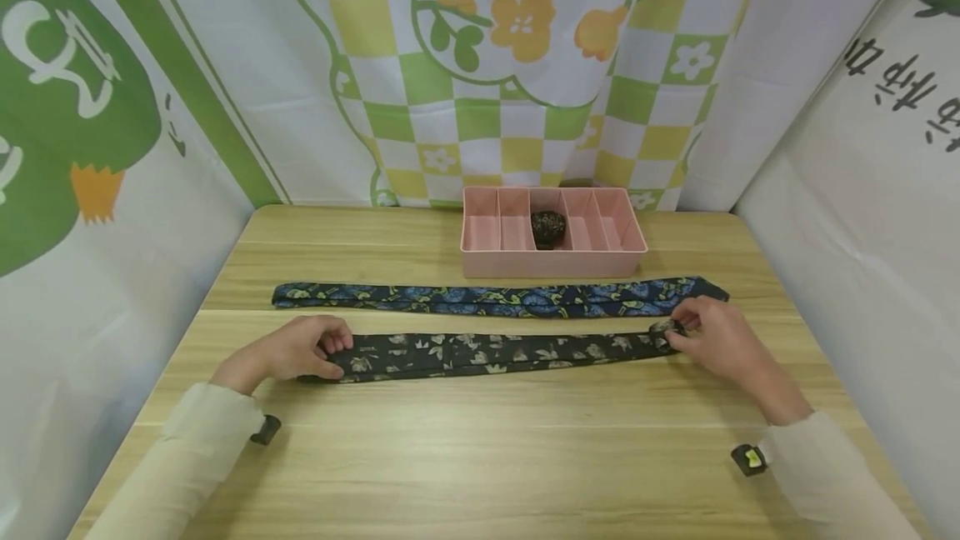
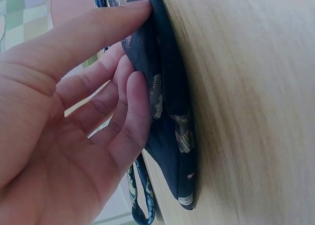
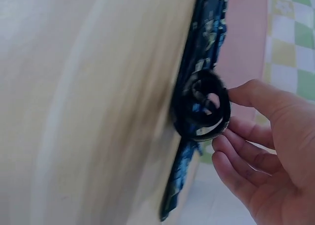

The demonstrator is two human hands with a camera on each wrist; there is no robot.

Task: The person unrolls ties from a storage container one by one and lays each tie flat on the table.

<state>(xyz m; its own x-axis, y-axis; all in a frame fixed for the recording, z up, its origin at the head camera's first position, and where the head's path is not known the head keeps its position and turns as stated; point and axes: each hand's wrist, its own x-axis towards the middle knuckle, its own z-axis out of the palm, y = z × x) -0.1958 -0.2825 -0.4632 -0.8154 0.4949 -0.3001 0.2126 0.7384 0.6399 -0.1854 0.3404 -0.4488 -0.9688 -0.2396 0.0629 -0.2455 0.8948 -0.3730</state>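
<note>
On the long black floral fabric necktie (image 1: 487, 354), your right hand (image 1: 718, 338) pinched the coiled end (image 1: 663, 334), likely against unrolling. Your left hand (image 1: 303, 348), relaxed, touched the broad end (image 1: 378, 356), perhaps steadying it.

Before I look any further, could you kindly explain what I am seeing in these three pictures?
There is no robot here, just a person's two bare hands. The wide picture comes from a camera worn on the head; the two close-ups come from cameras on each wrist. On the wooden table lie a black floral tie and, behind it, a blue patterned tie. Farther back stands a pink divided box with a dark bundle in its middle compartment. The left hand touches the black tie's wide end, while the right hand holds its other end, which is coiled.
</note>
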